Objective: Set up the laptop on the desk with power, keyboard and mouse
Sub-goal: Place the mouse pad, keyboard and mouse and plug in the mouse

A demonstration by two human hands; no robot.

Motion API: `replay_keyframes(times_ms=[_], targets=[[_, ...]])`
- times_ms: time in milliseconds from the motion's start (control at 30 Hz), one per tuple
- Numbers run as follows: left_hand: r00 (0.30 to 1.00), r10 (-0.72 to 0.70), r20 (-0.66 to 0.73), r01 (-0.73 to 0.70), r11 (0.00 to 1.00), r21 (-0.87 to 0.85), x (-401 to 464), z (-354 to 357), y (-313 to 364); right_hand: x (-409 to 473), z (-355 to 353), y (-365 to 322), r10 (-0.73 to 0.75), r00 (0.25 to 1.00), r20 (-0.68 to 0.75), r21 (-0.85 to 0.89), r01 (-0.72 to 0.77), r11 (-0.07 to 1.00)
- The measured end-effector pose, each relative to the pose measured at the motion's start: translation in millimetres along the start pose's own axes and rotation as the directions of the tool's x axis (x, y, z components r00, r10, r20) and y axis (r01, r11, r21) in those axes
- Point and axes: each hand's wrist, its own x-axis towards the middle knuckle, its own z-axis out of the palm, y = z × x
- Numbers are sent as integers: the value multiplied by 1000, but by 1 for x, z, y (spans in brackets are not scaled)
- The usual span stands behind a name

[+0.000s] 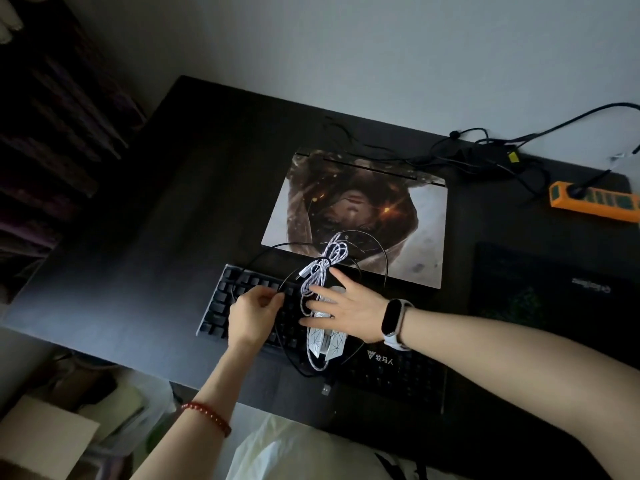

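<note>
A closed laptop (356,216) with a printed picture on its lid lies on the dark desk (166,237). In front of it is a black keyboard (239,303). A white patterned mouse (325,341) with its bundled white braided cable (325,268) sits on the keyboard. My right hand (346,306) rests over the mouse with fingers spread. My left hand (252,313) pinches a thin black cable (277,251) that loops over the keyboard and laptop. A USB plug (327,389) hangs at the desk's front edge.
A black power brick with tangled cables (485,161) lies at the back right, next to an orange power strip (595,200). A dark mouse pad (554,292) lies right of the laptop. Boxes and bags sit on the floor at lower left.
</note>
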Motion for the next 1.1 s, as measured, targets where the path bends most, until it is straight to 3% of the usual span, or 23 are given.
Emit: replay_keyframes(times_ms=[200,300,367,433,500,600,700,767,833,967,1100], targets=[[999,12,33,-12,1000,-6,1,-2,1,8,-8,0,-56,992,-115,-113,43,993],[999,15,51,-14,999,-34,2,-4,0,3,-12,4,-47,983,-179,-55,38,998],[998,8,70,-3,997,-76,3,-4,0,-3,-14,6,28,968,-249,77,-9,997],[997,4,82,5,994,-109,6,-4,0,-12,-16,8,151,948,-280,360,-42,932],[995,6,95,5,993,-118,8,-4,2,-24,-28,9,355,896,-267,693,-77,717],[994,33,102,-21,993,-120,10,-2,11,-45,-58,19,653,744,-143,988,71,136],[992,51,116,-37,992,-119,14,1,27,-65,-74,48,783,622,9,832,429,-350],[990,71,125,-59,993,-103,17,3,37,-77,-77,66,791,604,102,584,607,-539],[988,102,115,-93,992,-80,19,5,49,-91,-74,76,805,565,179,432,690,-581],[981,147,129,-148,989,-2,18,10,66,-117,-51,80,823,501,267,228,797,-559],[963,209,171,-201,977,-64,17,20,84,-134,-42,76,795,551,256,109,800,-590]])
